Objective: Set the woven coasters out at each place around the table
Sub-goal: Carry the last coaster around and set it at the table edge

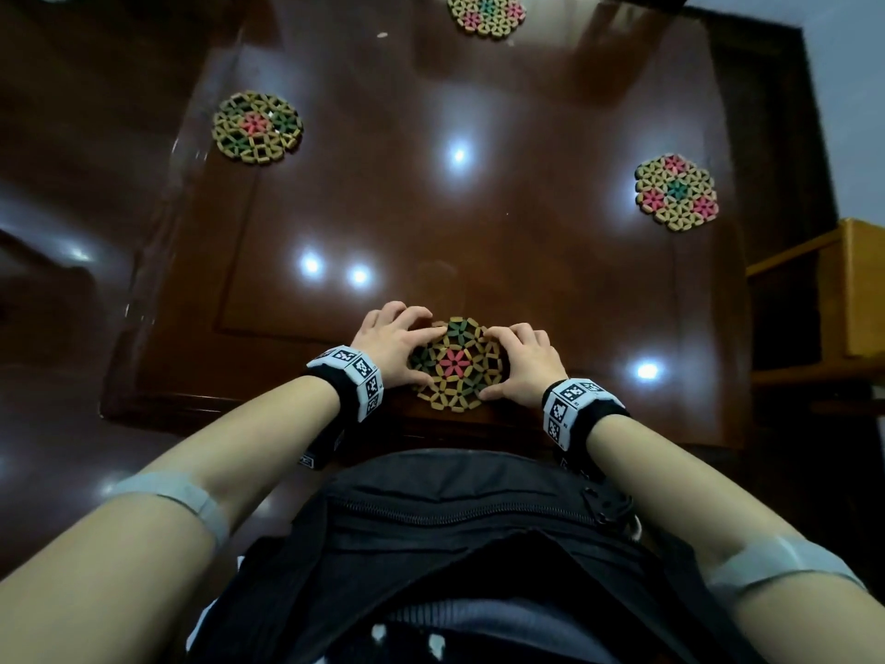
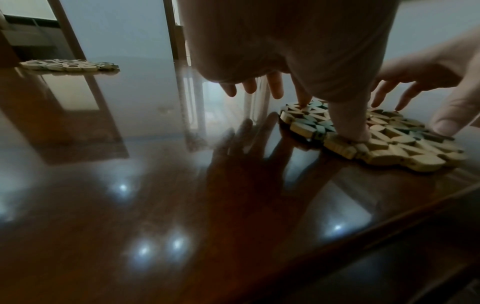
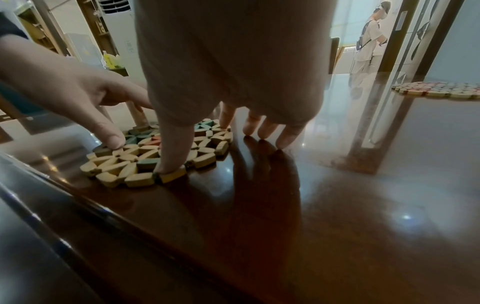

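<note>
A round woven coaster (image 1: 455, 364) with a pink flower centre lies flat near the front edge of the glossy brown table (image 1: 479, 232). My left hand (image 1: 392, 347) and right hand (image 1: 522, 364) flank it. In the left wrist view the left thumb (image 2: 350, 123) presses on the coaster (image 2: 389, 148). In the right wrist view the right thumb (image 3: 174, 152) presses on its top (image 3: 124, 162), and the outer fingers (image 3: 270, 131) touch the table. Three more coasters lie at the left (image 1: 257, 127), far (image 1: 486, 12) and right (image 1: 676, 191) sides.
A yellow wooden piece of furniture (image 1: 857, 289) stands off the table's right side. A black bag (image 1: 455, 510) hangs at my waist against the front edge. Another person (image 3: 369, 37) stands far off in a doorway. Ceiling lights reflect in the tabletop.
</note>
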`<state>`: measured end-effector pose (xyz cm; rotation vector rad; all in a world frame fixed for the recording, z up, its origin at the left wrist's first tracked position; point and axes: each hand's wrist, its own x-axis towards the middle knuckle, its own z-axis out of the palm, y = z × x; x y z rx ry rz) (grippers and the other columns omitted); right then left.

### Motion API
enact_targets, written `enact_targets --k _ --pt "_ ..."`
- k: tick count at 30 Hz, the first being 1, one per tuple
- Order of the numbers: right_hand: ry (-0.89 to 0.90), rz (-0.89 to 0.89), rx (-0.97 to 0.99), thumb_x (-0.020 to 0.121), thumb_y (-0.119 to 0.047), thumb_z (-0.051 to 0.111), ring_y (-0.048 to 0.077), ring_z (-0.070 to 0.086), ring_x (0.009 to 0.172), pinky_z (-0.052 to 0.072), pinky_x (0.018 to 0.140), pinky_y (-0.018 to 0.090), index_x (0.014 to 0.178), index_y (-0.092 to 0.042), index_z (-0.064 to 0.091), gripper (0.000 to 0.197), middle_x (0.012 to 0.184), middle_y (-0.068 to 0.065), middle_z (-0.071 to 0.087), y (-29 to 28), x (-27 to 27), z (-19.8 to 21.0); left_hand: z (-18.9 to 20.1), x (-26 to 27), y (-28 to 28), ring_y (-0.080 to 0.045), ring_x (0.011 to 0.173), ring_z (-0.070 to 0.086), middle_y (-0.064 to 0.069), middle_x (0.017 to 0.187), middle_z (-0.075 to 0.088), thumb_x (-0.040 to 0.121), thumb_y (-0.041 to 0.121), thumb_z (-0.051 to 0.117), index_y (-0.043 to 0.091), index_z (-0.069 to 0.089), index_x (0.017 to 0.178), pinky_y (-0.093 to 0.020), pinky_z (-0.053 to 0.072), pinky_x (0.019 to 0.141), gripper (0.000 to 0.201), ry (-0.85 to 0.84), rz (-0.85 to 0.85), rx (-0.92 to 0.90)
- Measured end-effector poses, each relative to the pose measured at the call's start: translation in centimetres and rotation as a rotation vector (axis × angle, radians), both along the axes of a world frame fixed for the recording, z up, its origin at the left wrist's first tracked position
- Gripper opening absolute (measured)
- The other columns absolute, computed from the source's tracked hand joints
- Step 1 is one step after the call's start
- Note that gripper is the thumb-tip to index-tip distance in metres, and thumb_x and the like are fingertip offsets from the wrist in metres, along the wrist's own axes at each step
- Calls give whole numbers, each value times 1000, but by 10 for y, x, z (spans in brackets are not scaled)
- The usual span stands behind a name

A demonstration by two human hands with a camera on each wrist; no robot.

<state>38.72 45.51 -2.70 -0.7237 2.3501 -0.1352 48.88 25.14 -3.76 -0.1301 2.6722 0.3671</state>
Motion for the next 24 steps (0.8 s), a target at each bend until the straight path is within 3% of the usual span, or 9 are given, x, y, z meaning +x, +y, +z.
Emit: enact_targets --k 24 --pt "-55 8 35 57 -48 85 28 20 136 22 112 44 136 -41 31 96 145 0 27 1 3 1 3 9 3 -21 137 17 12 149 29 64 65 69 41 37 139 -38 19 110 85 13 30 47"
